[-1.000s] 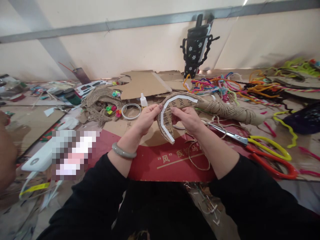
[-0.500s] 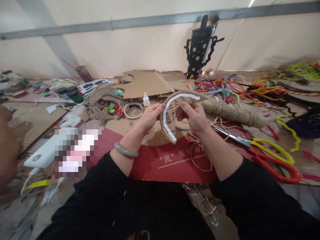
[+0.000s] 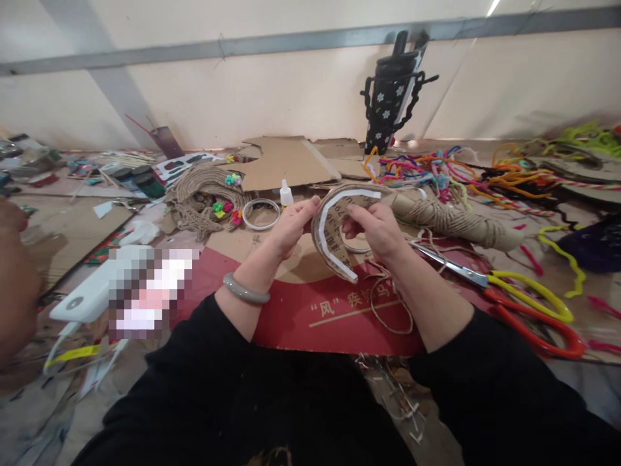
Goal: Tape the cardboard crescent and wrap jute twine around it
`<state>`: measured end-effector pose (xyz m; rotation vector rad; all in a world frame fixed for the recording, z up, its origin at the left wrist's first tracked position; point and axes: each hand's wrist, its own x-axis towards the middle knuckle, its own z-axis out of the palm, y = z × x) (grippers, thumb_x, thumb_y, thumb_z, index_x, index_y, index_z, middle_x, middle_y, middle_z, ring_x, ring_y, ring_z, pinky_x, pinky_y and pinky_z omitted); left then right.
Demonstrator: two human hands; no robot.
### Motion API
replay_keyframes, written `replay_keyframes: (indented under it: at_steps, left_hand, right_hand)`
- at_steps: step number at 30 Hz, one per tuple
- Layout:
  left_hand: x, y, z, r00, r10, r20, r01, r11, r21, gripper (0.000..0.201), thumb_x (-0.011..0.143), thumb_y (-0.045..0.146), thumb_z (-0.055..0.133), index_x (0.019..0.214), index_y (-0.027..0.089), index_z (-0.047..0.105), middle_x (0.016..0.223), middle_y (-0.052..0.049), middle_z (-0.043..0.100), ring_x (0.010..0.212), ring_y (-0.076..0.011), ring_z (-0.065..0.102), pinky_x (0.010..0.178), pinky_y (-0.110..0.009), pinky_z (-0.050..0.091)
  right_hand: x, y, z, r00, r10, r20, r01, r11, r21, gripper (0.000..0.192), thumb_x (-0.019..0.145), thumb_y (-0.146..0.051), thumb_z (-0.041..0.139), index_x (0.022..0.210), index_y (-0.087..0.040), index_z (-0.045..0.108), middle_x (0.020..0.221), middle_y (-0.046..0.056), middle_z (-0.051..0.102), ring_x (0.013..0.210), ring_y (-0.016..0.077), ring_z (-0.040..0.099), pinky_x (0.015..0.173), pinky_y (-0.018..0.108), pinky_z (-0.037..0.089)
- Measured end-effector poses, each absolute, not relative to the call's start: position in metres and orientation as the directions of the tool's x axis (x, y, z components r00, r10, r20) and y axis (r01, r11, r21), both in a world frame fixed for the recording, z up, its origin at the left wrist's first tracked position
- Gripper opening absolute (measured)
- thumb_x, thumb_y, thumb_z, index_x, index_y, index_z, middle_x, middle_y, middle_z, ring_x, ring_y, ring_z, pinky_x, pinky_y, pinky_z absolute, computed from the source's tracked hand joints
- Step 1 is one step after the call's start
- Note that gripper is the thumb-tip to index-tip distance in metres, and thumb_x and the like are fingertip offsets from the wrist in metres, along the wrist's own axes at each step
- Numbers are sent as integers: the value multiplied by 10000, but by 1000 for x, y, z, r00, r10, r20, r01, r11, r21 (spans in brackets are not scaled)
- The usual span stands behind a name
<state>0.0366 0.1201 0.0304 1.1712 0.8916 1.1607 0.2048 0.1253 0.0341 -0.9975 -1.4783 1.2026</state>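
Observation:
Between my two hands is a curved cardboard piece (image 3: 336,234), a crescent with printed characters, a white strip along its face and twine along its outer edge. My left hand (image 3: 294,226) pinches its upper left rim, thumb on top. Fingers curled, my right hand (image 3: 376,230) grips its inner right side; the exact contact is partly hidden. A loop of thin twine (image 3: 392,315) hangs below my right hand onto a red cardboard sheet (image 3: 291,323). Behind the piece lies a twine-wrapped roll (image 3: 451,222). A silvery ring (image 3: 261,214) rests left of my left hand.
Large scissors (image 3: 473,277) with yellow and red handles lie at right. A small white bottle (image 3: 286,194), a black flowered tumbler (image 3: 387,103) and colourful pipe cleaners (image 3: 446,171) stand or lie behind. At left are a white power bank (image 3: 101,285) and another person's arm (image 3: 17,285).
The cardboard piece has turned and tilted in my hands, its lower tip swinging right and slightly down. Both hands keep their hold. The camera view has shifted slightly.

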Motion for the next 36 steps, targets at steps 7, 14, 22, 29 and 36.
replay_keyframes:
  at_steps: [7, 14, 22, 29, 36]
  left_hand:
    - [36, 118, 33, 196, 975, 106, -174, -72, 982, 424, 679, 526, 760, 676, 144, 576, 555, 38, 508, 492, -61, 406, 468, -194, 308]
    - [36, 115, 36, 225, 972, 72, -182, -30, 983, 383, 725, 476, 741, 654, 148, 557, 545, 41, 477, 469, -56, 383, 443, -192, 287]
    - [37, 121, 33, 157, 985, 75, -183, -46, 982, 432, 754, 578, 674, 700, 153, 617, 576, 11, 559, 509, -75, 457, 484, -203, 355]
    - [35, 123, 27, 161, 977, 141, -108, -125, 986, 394, 699, 525, 746, 691, 148, 631, 577, 33, 531, 511, -55, 426, 507, -193, 346]
    - [41, 119, 27, 5, 995, 98, -153, -96, 983, 246, 731, 368, 749, 774, 141, 664, 603, 32, 551, 499, -49, 423, 477, -179, 321]
  right_hand:
    - [201, 122, 33, -294, 944, 150, 42, 170, -985, 416, 739, -501, 622, 522, -147, 594, 482, 38, 584, 415, 88, 511, 446, 223, 433]
    - [201, 122, 33, -233, 960, 157, -74, 143, -987, 343, 697, -491, 678, 660, -156, 615, 511, 10, 606, 424, 89, 511, 452, 230, 466]
    - [201, 124, 32, -202, 969, 140, -50, 132, -990, 392, 722, -542, 648, 624, -167, 584, 506, 12, 584, 420, 84, 497, 440, 225, 454]
    - [206, 131, 35, -75, 987, 139, -128, 128, -983, 363, 749, -529, 645, 662, -184, 576, 512, -16, 580, 415, 79, 495, 447, 218, 456]
    - [208, 128, 35, -102, 976, 190, -167, 172, -971, 283, 705, -439, 691, 805, -188, 607, 606, -16, 613, 481, 96, 536, 476, 229, 467]
